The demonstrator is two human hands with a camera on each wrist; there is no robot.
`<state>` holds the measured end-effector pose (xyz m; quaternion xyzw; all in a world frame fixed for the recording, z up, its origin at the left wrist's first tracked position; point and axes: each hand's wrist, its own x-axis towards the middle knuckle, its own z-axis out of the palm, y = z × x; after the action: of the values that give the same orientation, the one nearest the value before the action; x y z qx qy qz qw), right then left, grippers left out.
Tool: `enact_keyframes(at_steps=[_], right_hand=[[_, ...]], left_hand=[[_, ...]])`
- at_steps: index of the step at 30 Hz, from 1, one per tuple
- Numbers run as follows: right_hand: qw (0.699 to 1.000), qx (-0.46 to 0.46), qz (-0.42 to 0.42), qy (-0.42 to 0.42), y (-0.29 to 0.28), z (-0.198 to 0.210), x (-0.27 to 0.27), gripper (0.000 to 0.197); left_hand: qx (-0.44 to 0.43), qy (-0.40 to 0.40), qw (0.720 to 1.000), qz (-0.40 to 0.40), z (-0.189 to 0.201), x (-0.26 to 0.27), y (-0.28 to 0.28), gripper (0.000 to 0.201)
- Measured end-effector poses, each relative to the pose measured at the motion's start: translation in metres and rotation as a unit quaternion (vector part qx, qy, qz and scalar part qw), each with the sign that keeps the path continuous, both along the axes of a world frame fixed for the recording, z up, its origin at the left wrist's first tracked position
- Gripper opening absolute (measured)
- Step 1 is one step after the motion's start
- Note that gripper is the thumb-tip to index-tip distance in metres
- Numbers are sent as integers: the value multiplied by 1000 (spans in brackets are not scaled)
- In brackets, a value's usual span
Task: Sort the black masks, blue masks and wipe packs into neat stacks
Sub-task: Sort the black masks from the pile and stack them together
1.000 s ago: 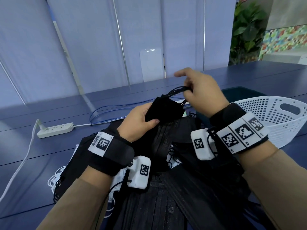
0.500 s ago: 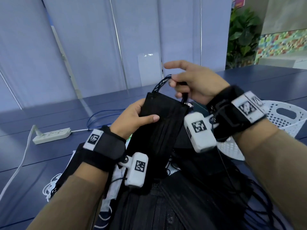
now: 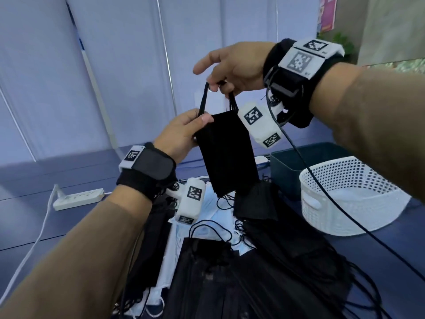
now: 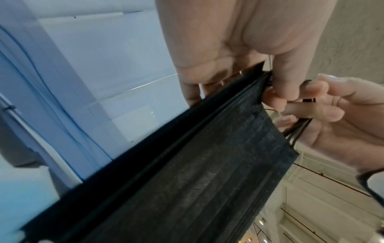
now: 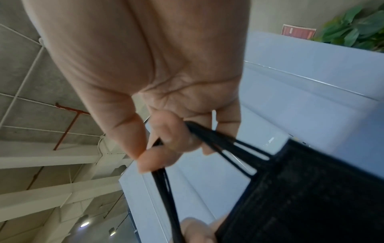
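Note:
A bundle of black masks (image 3: 226,155) hangs upright in the air above the table. My left hand (image 3: 184,132) pinches its upper left corner between thumb and fingers (image 4: 276,78). My right hand (image 3: 230,70) is raised above it and grips the black ear loops (image 3: 231,100), index finger pointing out straight. In the right wrist view the ear loops (image 5: 209,138) run through my curled fingers down to the black masks (image 5: 311,197). Below lies a loose pile of black masks (image 3: 264,261) mixed with light blue masks (image 3: 211,203). No wipe packs show.
A white perforated basket (image 3: 349,194) stands at the right, with a dark green bin (image 3: 296,162) behind it. A white power strip (image 3: 78,199) and its cord lie at the left on the blue table (image 3: 30,217). A black cable hangs from my right wrist.
Both hands have lifted the bundle of black masks well up off the pile. My right hand rose higher, pulling the ear loops taut, and the bundle now hangs vertically.

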<state>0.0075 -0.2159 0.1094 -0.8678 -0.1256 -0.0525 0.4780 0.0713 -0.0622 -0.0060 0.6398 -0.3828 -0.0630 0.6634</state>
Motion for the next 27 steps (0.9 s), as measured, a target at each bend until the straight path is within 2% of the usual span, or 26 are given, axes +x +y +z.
enact_keyframes(at_steps=[2,7,9,12,14,18,24,27], right_hand=[[1000,5,-5,2,-1,-5,1,31],[997,80,6,-10,5,-12,2,28],[992,120,19,-10,11,-14,3,27],[984,175,29,-13,19,-17,7,28],[974,224,18,-21,24,-17,9,28],[952,304,2,-38,28,-16,13,28],[939,340,-6,-46,21,-16,19,28],[939,342,-19,-29,9,-20,24,27]], left_hand=[[-12,5,1000,2,-6,-3,2,16],[-78,13,996,-27,-13,-10,2,6],[-121,28,992,-13,-17,-13,1,17],[-152,67,986,-9,-22,-14,-1,44],[-129,83,988,-24,-29,-15,-1,53],[-63,95,993,-30,-46,-20,-3,52],[-4,107,994,-17,-67,-25,-1,44],[5,118,993,1,-78,-26,4,33]])
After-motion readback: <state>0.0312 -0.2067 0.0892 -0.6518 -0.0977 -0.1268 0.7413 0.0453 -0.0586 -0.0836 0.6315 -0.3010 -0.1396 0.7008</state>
